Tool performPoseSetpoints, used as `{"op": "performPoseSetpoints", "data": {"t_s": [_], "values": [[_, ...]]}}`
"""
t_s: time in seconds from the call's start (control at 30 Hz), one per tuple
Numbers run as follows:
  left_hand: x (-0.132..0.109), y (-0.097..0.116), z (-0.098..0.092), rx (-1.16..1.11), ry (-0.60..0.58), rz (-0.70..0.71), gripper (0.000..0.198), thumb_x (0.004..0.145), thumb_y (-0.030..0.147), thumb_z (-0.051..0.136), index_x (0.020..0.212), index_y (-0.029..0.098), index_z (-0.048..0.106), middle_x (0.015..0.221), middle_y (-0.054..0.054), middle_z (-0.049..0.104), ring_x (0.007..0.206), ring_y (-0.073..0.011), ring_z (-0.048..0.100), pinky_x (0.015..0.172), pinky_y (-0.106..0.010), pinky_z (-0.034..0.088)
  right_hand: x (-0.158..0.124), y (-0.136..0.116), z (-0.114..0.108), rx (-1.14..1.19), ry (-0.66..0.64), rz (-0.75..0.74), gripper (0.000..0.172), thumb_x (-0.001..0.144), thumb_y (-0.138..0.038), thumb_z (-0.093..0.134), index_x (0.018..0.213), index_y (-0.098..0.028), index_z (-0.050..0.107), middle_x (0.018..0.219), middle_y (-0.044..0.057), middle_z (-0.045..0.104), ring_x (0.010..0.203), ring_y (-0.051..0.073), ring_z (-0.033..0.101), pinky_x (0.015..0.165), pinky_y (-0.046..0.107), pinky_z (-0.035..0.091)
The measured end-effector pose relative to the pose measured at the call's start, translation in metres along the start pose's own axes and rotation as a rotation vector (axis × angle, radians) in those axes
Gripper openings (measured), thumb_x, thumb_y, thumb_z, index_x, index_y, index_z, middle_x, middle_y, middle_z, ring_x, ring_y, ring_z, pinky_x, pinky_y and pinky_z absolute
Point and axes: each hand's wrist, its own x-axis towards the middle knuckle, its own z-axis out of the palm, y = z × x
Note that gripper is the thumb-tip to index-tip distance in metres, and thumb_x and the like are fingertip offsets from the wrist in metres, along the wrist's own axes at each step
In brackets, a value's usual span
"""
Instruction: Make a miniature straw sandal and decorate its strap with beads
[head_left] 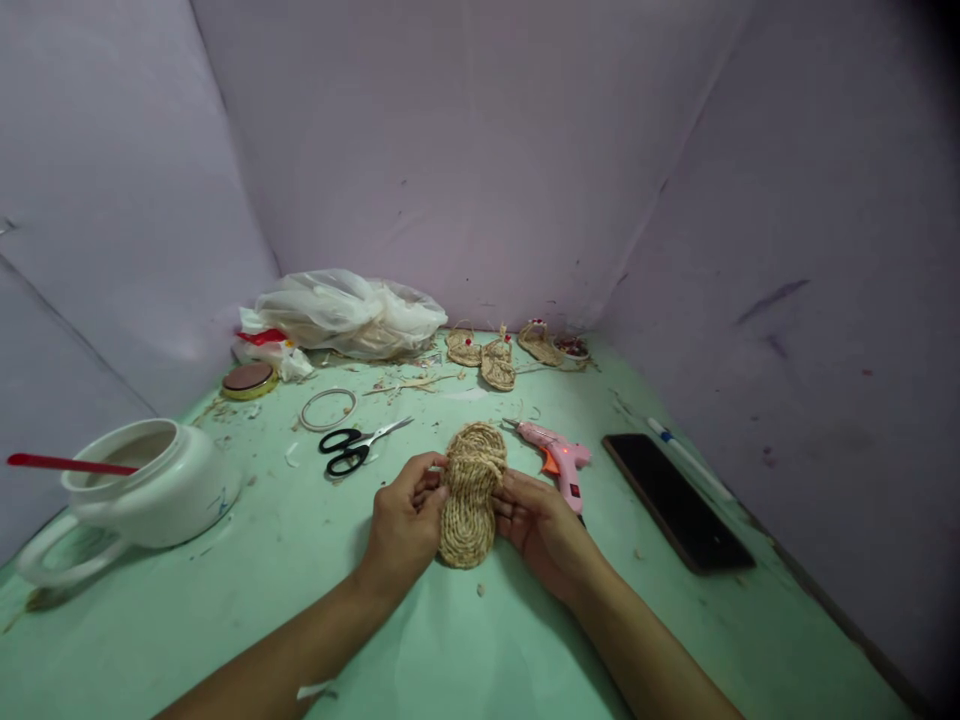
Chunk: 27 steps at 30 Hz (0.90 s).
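A small woven straw slipper, coiled from twisted cord with a braided strap across its upper part, is held upright in the middle of the view. My left hand pinches its left edge between thumb and fingers. On the opposite edge, near the strap, my right hand grips it with thumb and fingertips. Just right of the slipper lies a pink glue gun with a lit orange light. Black-handled scissors rest to the left, blades pointing away to the right.
At left stands a white mug with a red stick. A dark phone and a pen lie right. Behind are a plastic bag, a ring, a round tin, several small straw slippers and a bead dish.
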Motion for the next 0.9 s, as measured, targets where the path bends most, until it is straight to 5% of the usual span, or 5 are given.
{"op": "performPoseSetpoints", "data": {"t_s": [0.3,0.47,0.53,0.67,0.9], "values": [[-0.002,-0.002,-0.002,0.049,-0.051,0.021,0.017,0.075,0.018,0.053,0.090,0.020,0.061,0.080,-0.002,0.066,0.075,-0.0171,0.063,0.069,-0.025,0.047,-0.002,0.000,-0.001,-0.029,-0.024,-0.002,0.007,0.067,-0.016,0.064,0.073,-0.016,0.068,0.065,0.002,0.064,0.058,0.013,0.055,0.061,0.025,0.046],[0.003,-0.001,-0.001,-0.148,-0.009,-0.161,0.023,0.067,0.020,0.061,0.088,0.018,0.052,0.068,0.000,0.064,0.065,-0.0164,0.062,0.061,-0.026,0.047,-0.002,0.000,0.000,0.009,-0.067,-0.012,0.014,0.076,-0.028,0.059,0.075,-0.018,0.069,0.068,0.003,0.067,0.065,0.016,0.060,0.065,0.027,0.048],[0.006,-0.001,-0.002,-0.202,0.013,-0.224,0.030,0.064,0.021,0.064,0.089,0.018,0.048,0.061,0.003,0.062,0.058,-0.0148,0.059,0.055,-0.024,0.045,-0.003,0.000,0.001,0.010,-0.055,-0.006,0.011,0.072,-0.025,0.065,0.079,-0.017,0.068,0.070,0.003,0.067,0.065,0.015,0.061,0.065,0.027,0.048],[0.012,-0.002,-0.004,-0.224,0.037,-0.254,0.035,0.061,0.023,0.067,0.090,0.017,0.048,0.056,0.005,0.060,0.051,-0.0120,0.055,0.051,-0.022,0.042,-0.006,0.002,0.002,-0.053,-0.009,0.063,0.032,0.060,-0.013,0.075,0.089,-0.013,0.065,0.078,0.005,0.070,0.067,0.015,0.064,0.064,0.026,0.048],[0.011,0.002,-0.004,-0.301,0.044,-0.310,0.040,0.062,0.029,0.067,0.095,0.014,0.052,0.057,0.004,0.060,0.049,-0.0103,0.053,0.049,-0.022,0.042,-0.007,0.004,0.002,-0.092,0.057,0.063,0.037,0.051,-0.014,0.081,0.083,-0.014,0.063,0.069,0.003,0.071,0.059,0.013,0.064,0.056,0.022,0.046]]}}
